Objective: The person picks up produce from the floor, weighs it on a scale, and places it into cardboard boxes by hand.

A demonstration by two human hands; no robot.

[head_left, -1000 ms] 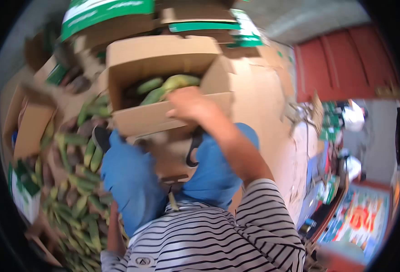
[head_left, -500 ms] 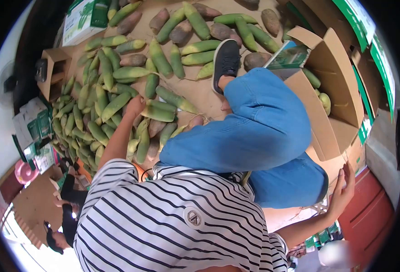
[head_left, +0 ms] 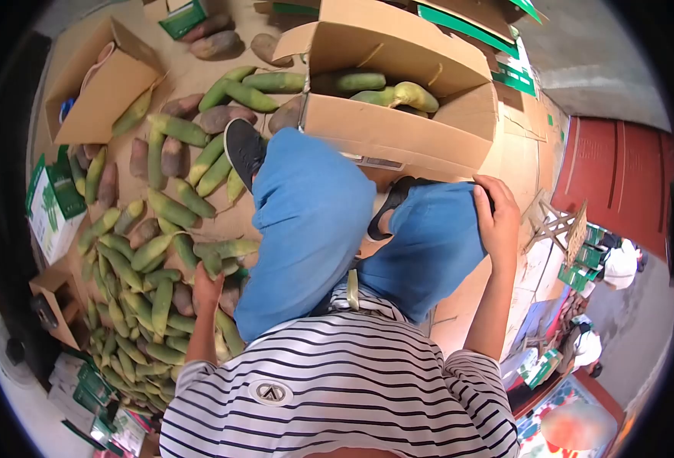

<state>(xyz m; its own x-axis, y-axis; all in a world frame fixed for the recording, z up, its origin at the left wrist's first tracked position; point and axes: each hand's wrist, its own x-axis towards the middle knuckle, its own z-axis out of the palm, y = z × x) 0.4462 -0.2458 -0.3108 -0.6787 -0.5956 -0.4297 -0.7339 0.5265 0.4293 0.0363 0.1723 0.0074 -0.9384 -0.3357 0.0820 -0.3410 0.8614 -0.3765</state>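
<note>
My left hand [head_left: 208,287] is closed around the lower end of a green radish [head_left: 209,261], at the edge of a large pile of green radishes [head_left: 127,336]. Its fingertips are partly hidden. Another pale green radish [head_left: 234,248] lies just beyond, close to my bent left leg. My right hand [head_left: 499,217] rests on my right knee with its fingers laid over the jeans, and nothing is in it. In front of my feet stands an open cardboard box [head_left: 405,137], with several green radishes [head_left: 409,97] lying inside.
More green and reddish-brown radishes [head_left: 172,156] are spread over the cardboard floor. A smaller open carton [head_left: 111,95] stands at the far left, a white-green box [head_left: 50,206] below it. A wooden folding stool [head_left: 558,233] is at my right, before a red door [head_left: 615,183].
My view has swung to the right, bringing the open box in front of me. My right hand has come from beside the box onto my knee. My left hand now grips a radish.
</note>
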